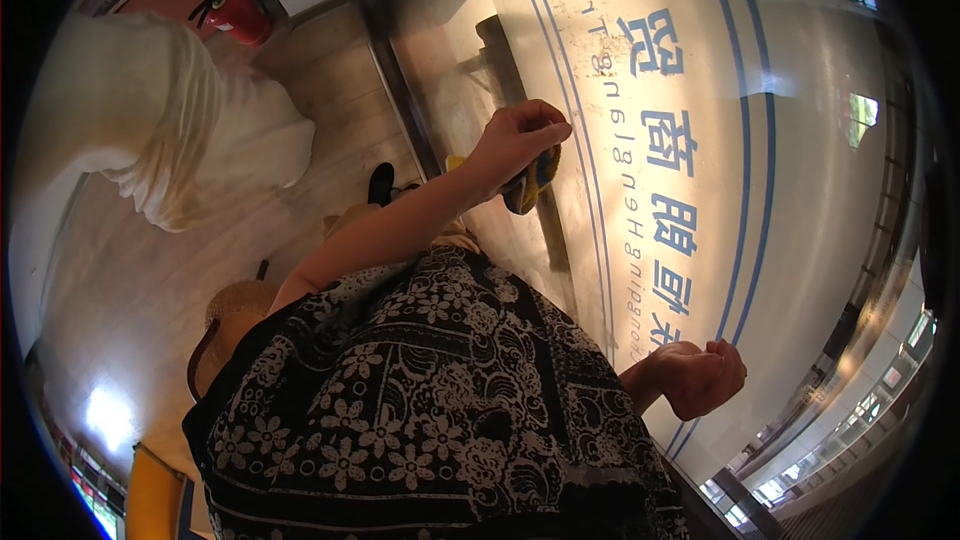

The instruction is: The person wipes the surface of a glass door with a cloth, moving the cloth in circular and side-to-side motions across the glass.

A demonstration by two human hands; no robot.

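My left hand (517,139) is raised at the middle of the view, its thumb and fingers pinched together. A bunched yellow and dark cloth (541,178) hangs from it, partly hidden behind the hand and wrist. Beside it stands a large glass panel (720,187) with blue lettering seen in reverse and blue double lines. At the lower right, my right hand (701,379) is curled into a fist in front of the panel. Nothing shows in it, and I cannot tell whether it touches the glass.
A pale sculpture with carved drapery (187,112) stands at the left. Behind it a red fire extinguisher (241,13) is by the wall. A dark frame (394,67) edges the glass. A brown woven object (232,307) and a yellow panel (154,495) are at the lower left.
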